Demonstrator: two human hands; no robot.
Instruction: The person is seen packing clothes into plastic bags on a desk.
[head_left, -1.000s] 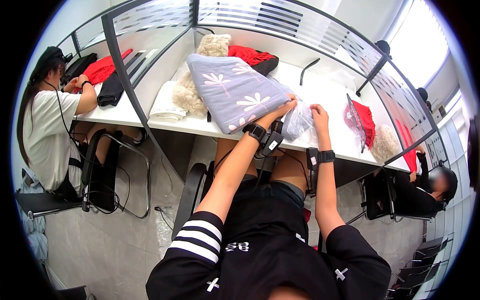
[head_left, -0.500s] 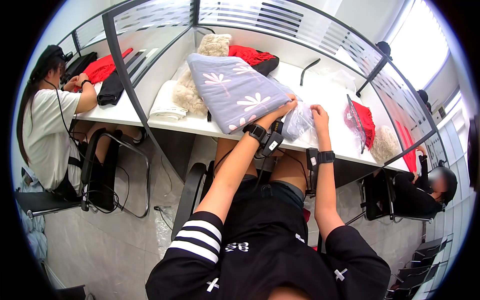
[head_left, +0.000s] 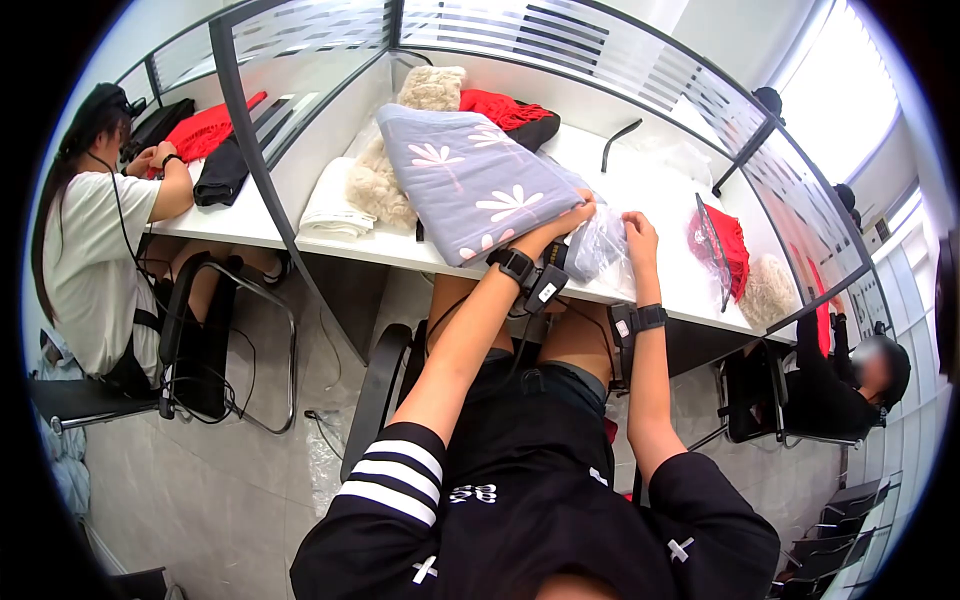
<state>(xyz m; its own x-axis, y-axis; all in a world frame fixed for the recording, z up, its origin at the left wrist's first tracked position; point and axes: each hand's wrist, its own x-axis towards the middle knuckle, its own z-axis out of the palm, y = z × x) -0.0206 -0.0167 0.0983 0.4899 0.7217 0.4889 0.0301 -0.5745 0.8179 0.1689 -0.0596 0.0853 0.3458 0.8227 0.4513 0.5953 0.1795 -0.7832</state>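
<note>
A grey-blue folded cloth with white flower prints (head_left: pixel 460 180) lies at the middle of the white desk. Its right corner meets my left hand (head_left: pixel 570 220), whose fingers are closed at the cloth's edge and the top of a clear plastic bag (head_left: pixel 597 245). The bag lies by the desk's front edge, with something grey-blue and dark partly inside it. My right hand (head_left: pixel 641 238) is at the bag's right side, thumb and fingertips pinched together; what they hold, if anything, is too small to make out.
Beige fluffy pieces (head_left: pixel 382 190), a folded white cloth (head_left: pixel 338 203) and a red-and-black bundle (head_left: pixel 510 115) lie around the cloth. At the right are a bagged red item (head_left: pixel 725 245) and another fluffy piece (head_left: pixel 768 290). Partitions surround the desk (head_left: pixel 640 180); people sit on both sides.
My hands and the cloth have hardly moved. The person at the right has shifted slightly, with the arms lower in view.
</note>
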